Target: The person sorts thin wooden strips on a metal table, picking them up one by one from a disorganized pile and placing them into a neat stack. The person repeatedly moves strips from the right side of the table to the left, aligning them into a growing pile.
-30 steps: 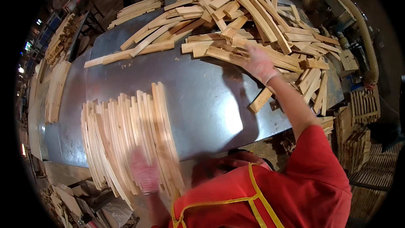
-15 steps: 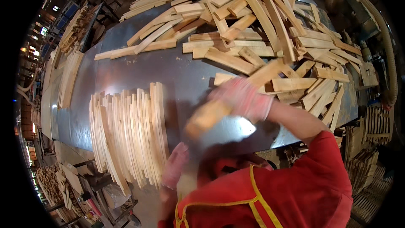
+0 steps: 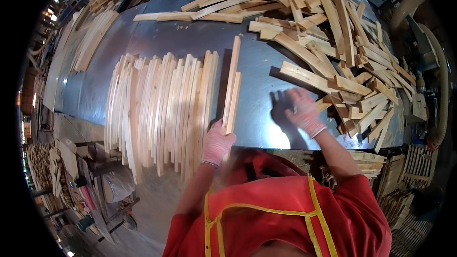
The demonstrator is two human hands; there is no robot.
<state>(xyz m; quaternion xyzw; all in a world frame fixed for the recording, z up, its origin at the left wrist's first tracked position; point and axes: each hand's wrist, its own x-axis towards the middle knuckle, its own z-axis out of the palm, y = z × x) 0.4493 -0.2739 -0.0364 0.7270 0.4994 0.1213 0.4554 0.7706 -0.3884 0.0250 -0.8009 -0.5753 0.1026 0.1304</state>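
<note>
My left hand [image 3: 219, 143], in a pale pink-and-white glove, is closed around the near ends of two wooden strips [image 3: 233, 90]. They stand nearly on edge, side by side, the left one reaching farther out. Just left of them, a row of upright-set wooden slats [image 3: 176, 100] lies packed side by side, its near ends jutting past the table's edge. My right hand [image 3: 304, 112], gloved alike, is over the table with its fingers apart and nothing in them. It is near the left side of a jumbled heap of wooden strips [image 3: 340, 24].
The grey metal-topped table [image 3: 257, 71] spans the view. Several strips [image 3: 185, 17] lie across its far part, and a smaller stack of slats [image 3: 95, 38] lies at far left. A ribbed hose [image 3: 440, 62] hangs at right. A cart [image 3: 102, 185] stands below left.
My right hand has let go of a wooden piece and moved right. My left hand, empty before, now grips two strips beside the row. The view has shifted.
</note>
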